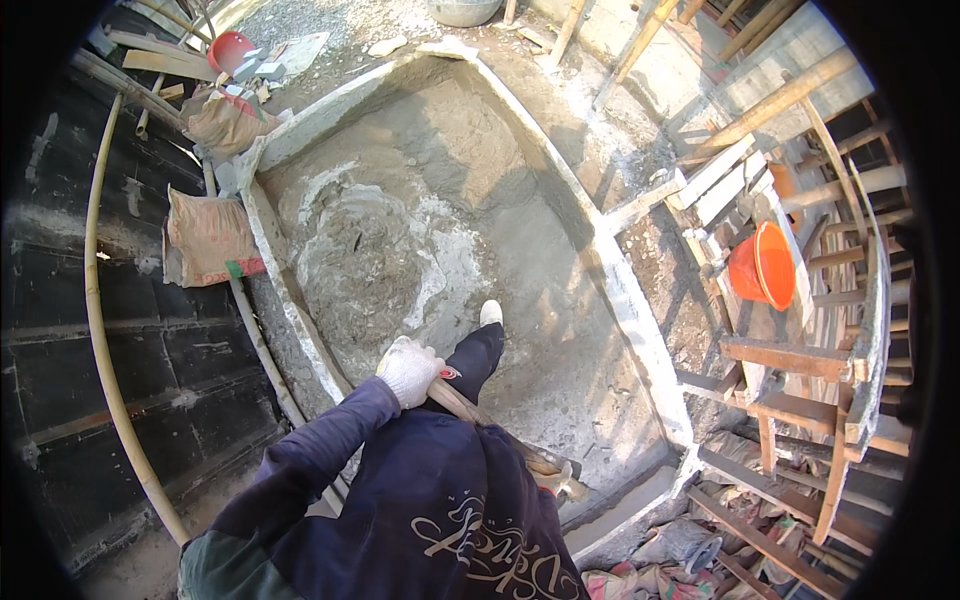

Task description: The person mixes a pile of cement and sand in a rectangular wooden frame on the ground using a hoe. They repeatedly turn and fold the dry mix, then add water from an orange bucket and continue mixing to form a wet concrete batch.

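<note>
My left hand (410, 370), in a white knitted glove, grips a wooden tool handle (457, 402) in front of my waist. The handle slants down to the right across my body. Near its lower right end a small part of my right hand (553, 480) shows at the handle, mostly hidden by my dark jacket; its fingers cannot be made out. The tool's head cannot be told. I stand inside a low-walled mortar trough (645, 322), one white-tipped shoe (491, 313) on its floor. Ahead lies a ring-shaped heap of wet grey mortar (360, 247) with pale powder around it, and a sandy pile (472, 142) behind.
Paper cement bags (210, 238) lean outside the left wall, near bamboo poles (105, 330) and black panels. An orange bucket (761, 266) stands on planks at the right, among timber frames (787, 356). A red bucket (230, 52) and a grey tub (463, 9) lie beyond the trough.
</note>
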Demonstrator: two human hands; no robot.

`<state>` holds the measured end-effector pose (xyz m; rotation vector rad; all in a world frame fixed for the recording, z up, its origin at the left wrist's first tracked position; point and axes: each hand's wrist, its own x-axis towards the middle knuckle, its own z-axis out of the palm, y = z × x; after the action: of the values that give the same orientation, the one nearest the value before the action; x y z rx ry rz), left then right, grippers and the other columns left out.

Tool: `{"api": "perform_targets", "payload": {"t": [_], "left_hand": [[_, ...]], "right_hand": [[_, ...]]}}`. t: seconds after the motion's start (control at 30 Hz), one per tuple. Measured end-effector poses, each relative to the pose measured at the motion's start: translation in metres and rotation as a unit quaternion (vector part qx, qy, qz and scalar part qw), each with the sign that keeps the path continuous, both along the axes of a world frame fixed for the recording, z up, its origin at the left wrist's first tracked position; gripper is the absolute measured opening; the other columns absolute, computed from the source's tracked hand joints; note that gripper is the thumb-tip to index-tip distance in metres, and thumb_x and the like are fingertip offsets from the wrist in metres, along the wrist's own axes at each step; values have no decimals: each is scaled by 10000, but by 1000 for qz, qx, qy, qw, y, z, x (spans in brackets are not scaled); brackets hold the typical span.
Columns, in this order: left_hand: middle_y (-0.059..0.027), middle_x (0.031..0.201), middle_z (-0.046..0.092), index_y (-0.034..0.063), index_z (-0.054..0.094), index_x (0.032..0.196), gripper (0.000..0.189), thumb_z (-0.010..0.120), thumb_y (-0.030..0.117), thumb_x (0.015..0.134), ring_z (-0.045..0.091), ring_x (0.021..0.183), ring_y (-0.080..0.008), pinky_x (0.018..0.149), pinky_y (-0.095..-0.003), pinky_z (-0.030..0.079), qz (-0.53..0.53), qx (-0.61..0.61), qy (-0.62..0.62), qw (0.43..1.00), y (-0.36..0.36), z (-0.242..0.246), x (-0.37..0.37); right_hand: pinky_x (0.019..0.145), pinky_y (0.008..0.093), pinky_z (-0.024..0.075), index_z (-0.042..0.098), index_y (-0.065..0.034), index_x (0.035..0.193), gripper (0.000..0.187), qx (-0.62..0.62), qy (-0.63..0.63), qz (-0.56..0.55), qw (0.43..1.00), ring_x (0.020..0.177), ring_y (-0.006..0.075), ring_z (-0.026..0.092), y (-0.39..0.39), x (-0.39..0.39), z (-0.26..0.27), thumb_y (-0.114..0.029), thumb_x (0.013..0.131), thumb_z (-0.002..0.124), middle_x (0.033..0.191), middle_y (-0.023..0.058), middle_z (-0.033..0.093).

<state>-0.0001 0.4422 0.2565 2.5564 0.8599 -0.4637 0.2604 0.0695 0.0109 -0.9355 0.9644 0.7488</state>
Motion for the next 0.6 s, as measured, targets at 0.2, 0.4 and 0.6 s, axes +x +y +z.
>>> {"api": "perform_targets", "payload": {"t": [0.2,0.4,0.6], "left_hand": [[-104,968,695,113,743,874,161,744,138,716,664,1017,-292,849,-436,470,54,30,-53,997,86,-15,101],[-102,925,659,97,687,895,156,693,121,740,645,950,-303,838,-441,462,115,35,-116,986,139,-1,136],[-104,894,647,92,678,900,140,674,133,766,637,933,-318,857,-450,461,258,86,-128,954,146,14,115]], "right_hand": [[802,525,527,580,-125,972,450,-60,-64,108,990,862,338,634,78,112,37,-559,860,612,909,110,631],[804,523,528,589,-125,975,452,-66,-170,205,962,865,340,639,167,204,49,-565,874,602,920,113,643],[834,496,528,612,-124,1015,478,-46,-180,330,926,910,329,655,326,285,39,-588,903,580,982,111,673]]}}
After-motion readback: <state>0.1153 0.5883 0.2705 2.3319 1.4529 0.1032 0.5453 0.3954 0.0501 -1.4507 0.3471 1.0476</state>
